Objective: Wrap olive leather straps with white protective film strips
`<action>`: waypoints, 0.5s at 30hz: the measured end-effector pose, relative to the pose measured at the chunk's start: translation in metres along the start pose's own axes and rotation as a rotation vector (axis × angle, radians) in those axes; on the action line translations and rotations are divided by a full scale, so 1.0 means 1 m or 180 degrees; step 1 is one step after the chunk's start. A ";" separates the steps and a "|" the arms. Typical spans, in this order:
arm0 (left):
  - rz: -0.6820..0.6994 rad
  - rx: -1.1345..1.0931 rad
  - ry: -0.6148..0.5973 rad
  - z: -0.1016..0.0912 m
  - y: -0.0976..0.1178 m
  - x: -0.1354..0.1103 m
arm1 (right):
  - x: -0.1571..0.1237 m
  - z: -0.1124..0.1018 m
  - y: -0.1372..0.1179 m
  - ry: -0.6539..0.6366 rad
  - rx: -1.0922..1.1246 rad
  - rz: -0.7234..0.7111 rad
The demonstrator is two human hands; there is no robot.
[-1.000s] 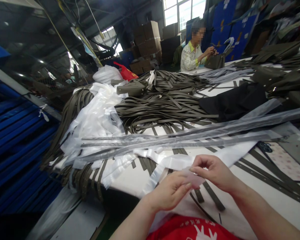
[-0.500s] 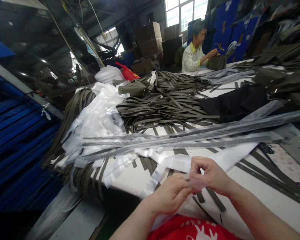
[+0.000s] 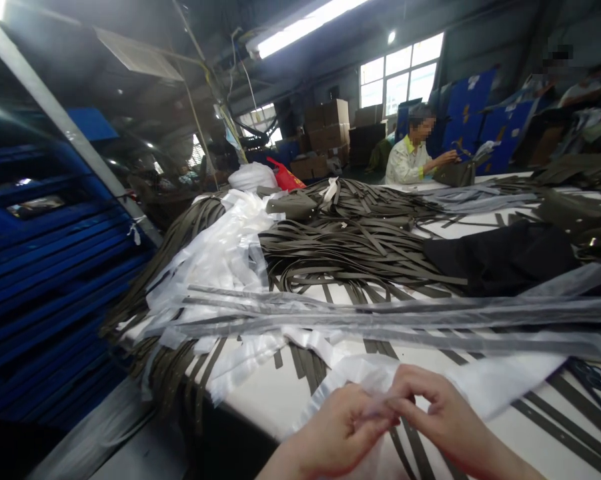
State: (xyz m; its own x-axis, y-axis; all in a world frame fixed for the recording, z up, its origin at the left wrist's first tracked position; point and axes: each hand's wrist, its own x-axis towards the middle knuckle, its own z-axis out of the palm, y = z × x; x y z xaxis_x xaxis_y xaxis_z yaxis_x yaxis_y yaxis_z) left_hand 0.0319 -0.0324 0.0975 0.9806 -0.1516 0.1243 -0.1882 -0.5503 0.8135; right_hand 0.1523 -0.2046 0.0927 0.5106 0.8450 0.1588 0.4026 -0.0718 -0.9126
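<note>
Both hands meet at the near table edge: the left hand [image 3: 337, 433] and right hand [image 3: 437, 417] pinch a clear plastic sleeve [image 3: 365, 373] between fingertips, its length trailing up-left from them.

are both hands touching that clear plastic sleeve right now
Touching. The head view shows the left hand and right hand pinching the end of the plastic sleeve between their fingertips, with no gap.

Head-worn view, forward-down over table [image 3: 280, 393]
</note>
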 end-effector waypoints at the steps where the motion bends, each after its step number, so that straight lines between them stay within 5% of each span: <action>1: 0.0005 -0.0063 0.0015 -0.001 -0.002 -0.001 | 0.005 0.002 -0.001 -0.0026 -0.0032 -0.0025; 8: -0.0010 -0.0436 0.0321 -0.001 -0.019 -0.005 | 0.044 0.028 0.002 -0.0049 -0.0118 0.0009; 12: -0.0089 -0.0566 0.0545 0.007 -0.051 -0.011 | 0.074 0.034 0.008 -0.0523 -0.0393 0.0104; 15: -0.0554 -0.0334 0.0827 0.016 -0.082 -0.021 | 0.119 0.020 0.024 -0.0639 -0.0681 0.0141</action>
State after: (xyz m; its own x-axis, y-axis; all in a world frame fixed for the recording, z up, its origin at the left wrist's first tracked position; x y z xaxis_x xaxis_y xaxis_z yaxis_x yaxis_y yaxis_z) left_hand 0.0259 0.0027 0.0192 0.9813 0.1593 0.1082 -0.0232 -0.4598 0.8877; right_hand 0.2074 -0.0950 0.0824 0.3793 0.9250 0.0234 0.5451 -0.2030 -0.8134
